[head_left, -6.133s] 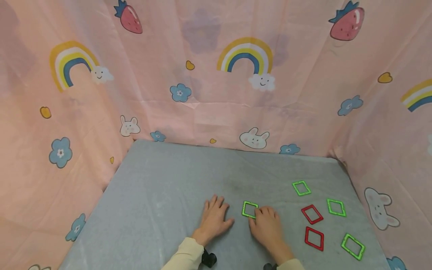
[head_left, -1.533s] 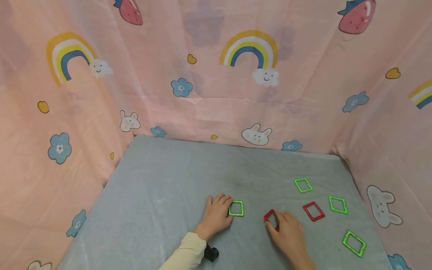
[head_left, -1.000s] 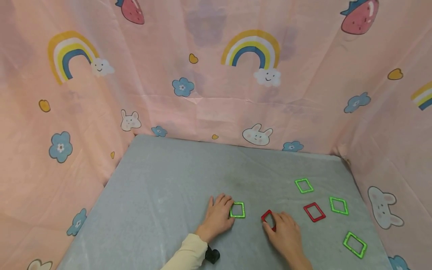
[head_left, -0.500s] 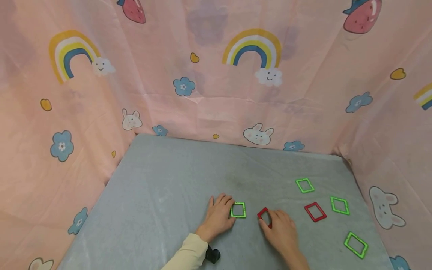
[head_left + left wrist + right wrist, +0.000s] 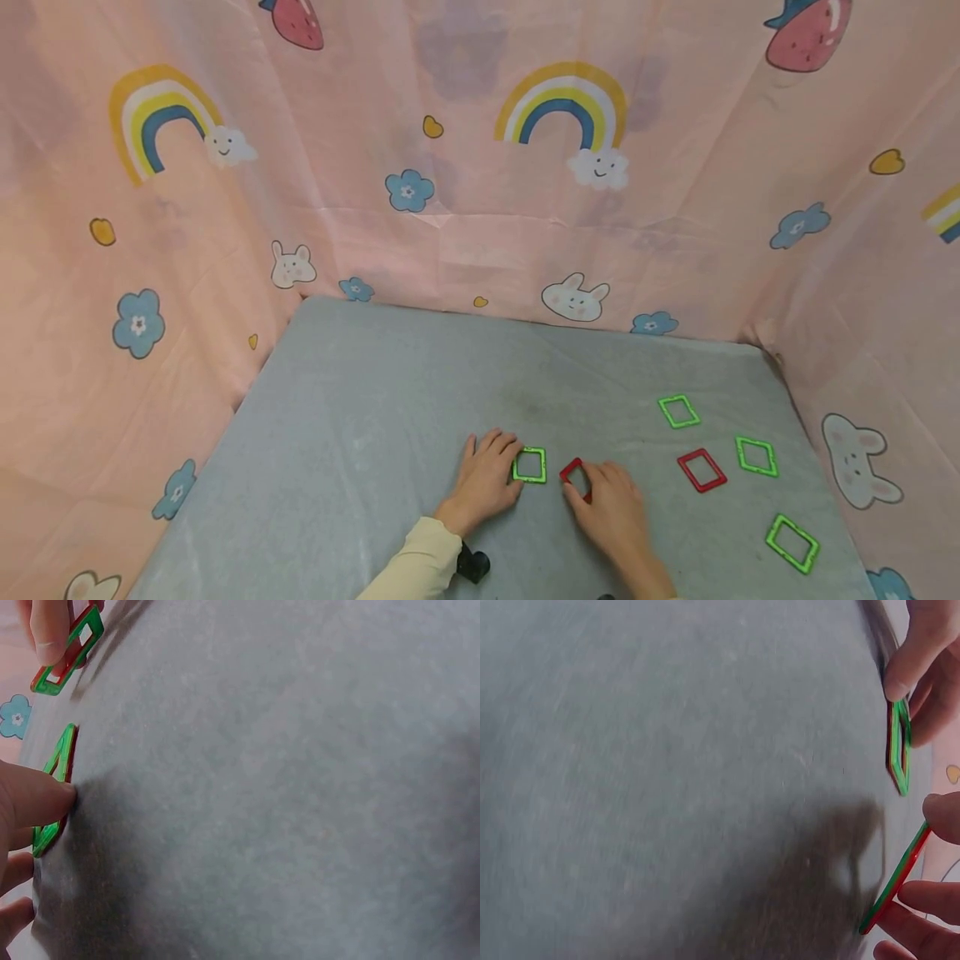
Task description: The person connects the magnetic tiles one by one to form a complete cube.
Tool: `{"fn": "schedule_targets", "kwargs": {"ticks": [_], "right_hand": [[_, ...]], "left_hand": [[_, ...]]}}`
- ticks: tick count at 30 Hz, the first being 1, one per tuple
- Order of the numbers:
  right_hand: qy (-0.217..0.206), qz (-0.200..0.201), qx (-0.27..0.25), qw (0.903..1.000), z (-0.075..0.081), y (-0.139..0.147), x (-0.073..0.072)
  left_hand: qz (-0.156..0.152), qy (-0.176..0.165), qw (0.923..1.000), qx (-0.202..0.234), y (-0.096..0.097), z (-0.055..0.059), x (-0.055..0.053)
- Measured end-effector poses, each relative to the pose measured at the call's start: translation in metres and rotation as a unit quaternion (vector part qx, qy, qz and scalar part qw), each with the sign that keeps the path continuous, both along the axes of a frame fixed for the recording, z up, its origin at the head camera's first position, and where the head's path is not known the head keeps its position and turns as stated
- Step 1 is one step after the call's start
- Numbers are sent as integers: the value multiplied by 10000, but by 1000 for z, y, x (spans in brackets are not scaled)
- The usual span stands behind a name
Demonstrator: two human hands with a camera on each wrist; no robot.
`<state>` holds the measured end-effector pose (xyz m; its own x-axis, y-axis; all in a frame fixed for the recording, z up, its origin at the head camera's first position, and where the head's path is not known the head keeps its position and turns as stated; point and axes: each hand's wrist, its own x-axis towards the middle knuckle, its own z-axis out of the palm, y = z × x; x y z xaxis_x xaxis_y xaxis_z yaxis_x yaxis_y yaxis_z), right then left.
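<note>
Near the front middle of the table, my left hand point(image 5: 480, 483) pinches the left side of a green square magnetic tile frame point(image 5: 544, 465) between thumb and fingers; the tile lies flat. In the left wrist view this tile point(image 5: 64, 754) shows a red underside. To its right, my right hand point(image 5: 615, 512) pinches a red magnetic tile frame point(image 5: 567, 467), tilted and raised above the cloth. Its other face is green, as the right wrist view shows on the tile point(image 5: 900, 881). A small gap separates the two tiles. My right fingers cover the red tile's right part.
Several loose tile frames lie flat at the right: a red frame point(image 5: 715, 464), a green frame point(image 5: 686, 425) farther back, another green frame point(image 5: 738, 454), and a green frame point(image 5: 800, 531) nearer the front. A pink printed curtain point(image 5: 450, 250) surrounds the grey table cloth point(image 5: 360, 400).
Earlier my right hand touched the green tile and my left hand lay beside it. Now my left hand holds that tile, and my right hand has brought one red tile leftward toward it.
</note>
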<state>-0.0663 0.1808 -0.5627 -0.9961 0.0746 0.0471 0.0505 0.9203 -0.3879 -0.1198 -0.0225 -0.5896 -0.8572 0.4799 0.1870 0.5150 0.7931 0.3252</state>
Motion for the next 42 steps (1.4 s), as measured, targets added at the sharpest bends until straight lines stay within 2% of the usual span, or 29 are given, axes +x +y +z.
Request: {"fn": "schedule_targets", "kwargs": {"ticks": [7, 10, 19, 29, 36, 42], "right_hand": [[64, 16, -84, 9999, 0, -9, -4], [-33, 30, -119, 9999, 2, -12, -6], [-215, -25, -351, 9991, 5, -23, -15], [-491, -125, -644, 9966, 7, -32, -21], [-561, -234, -1073, 9924, 9, -39, -24], [-720, -348, -1027, 9915, 10, -46, -25]], "left_hand": [[16, 88, 10000, -16, 0, 0, 0], [23, 32, 10000, -36, 0, 1, 0], [20, 163, 9998, -95, -1, 1, 0], [49, 6, 9998, -174, -1, 3, 0], [-5, 93, 9998, -163, -1, 2, -1], [-2, -75, 9998, -209, -1, 2, -1]]}}
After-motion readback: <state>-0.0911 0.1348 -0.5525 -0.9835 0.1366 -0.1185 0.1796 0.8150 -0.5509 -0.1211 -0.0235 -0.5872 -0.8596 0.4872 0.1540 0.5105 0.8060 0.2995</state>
